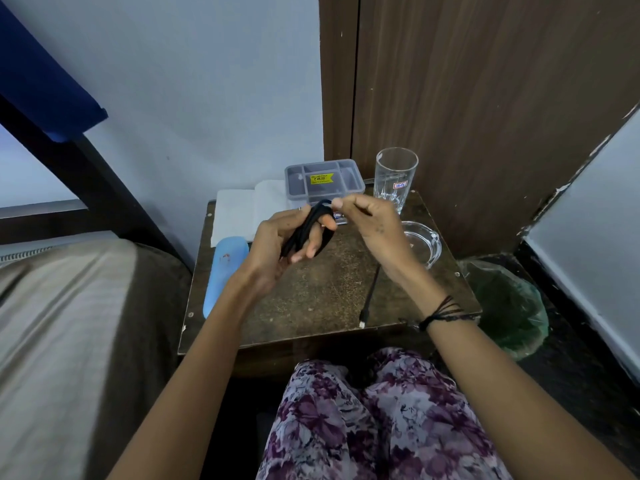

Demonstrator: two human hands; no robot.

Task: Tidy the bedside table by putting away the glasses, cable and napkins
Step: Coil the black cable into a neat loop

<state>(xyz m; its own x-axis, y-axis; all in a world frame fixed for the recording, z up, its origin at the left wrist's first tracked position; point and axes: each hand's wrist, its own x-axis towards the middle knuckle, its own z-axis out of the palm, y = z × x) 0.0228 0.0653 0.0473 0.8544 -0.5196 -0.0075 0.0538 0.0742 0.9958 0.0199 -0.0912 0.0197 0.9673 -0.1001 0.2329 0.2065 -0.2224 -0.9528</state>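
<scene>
Cable-coiling step: left hand grips the looped thin black cable, right hand pinches its strand; next, likely wind in the loose tail

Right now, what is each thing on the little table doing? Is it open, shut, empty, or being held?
cable: coiled around the left hand, free end hanging to the table
right hand: pinching the cable
plastic box: lid on
tall glass: upright, empty
glass bowl: upright, looks empty
napkins: lying flat beside the box
blue case: shut, lying at the table edge
</scene>
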